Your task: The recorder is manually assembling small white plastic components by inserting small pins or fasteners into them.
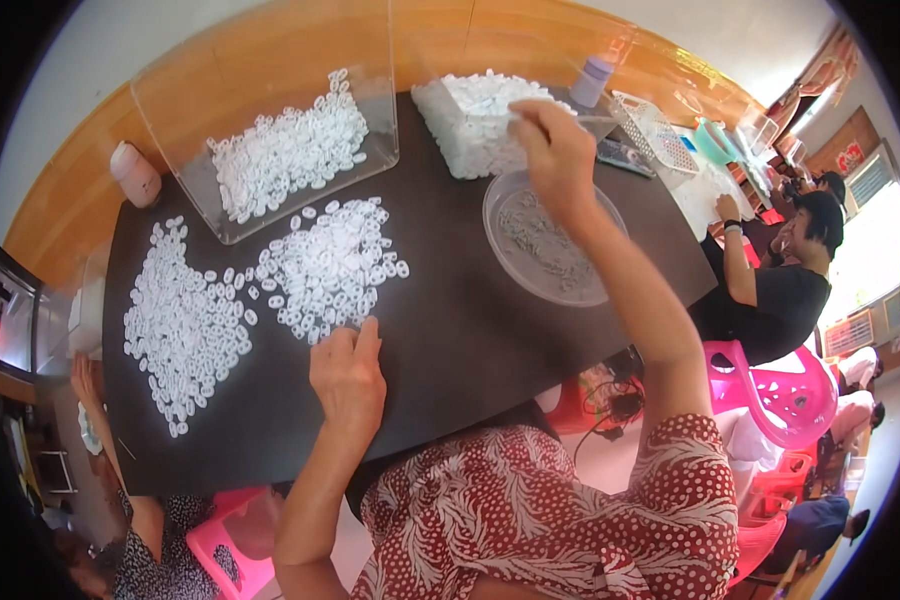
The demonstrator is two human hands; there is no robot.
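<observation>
My left hand (348,380) rests at the near edge of a loose pile of small white oval plastic pieces (332,265). Its fingers are curled together, and anything in them is hidden. My right hand (560,150) is raised in front of a clear box (460,150) heaped with white pieces, its fingers bent into a pinch. What that pinch holds, if anything, is too small to make out. Under my right wrist stands a round clear tub (498,262) with many small thin grey parts (535,235) scattered over its bottom.
A second white pile (185,325) lies on the dark table (440,330) at left. Behind it, a large clear bin (395,140) leans with white pieces inside. A pink bottle (135,175), purple-capped bottle (592,82), phone (625,157) and white basket (655,130) stand around. People sit on both sides.
</observation>
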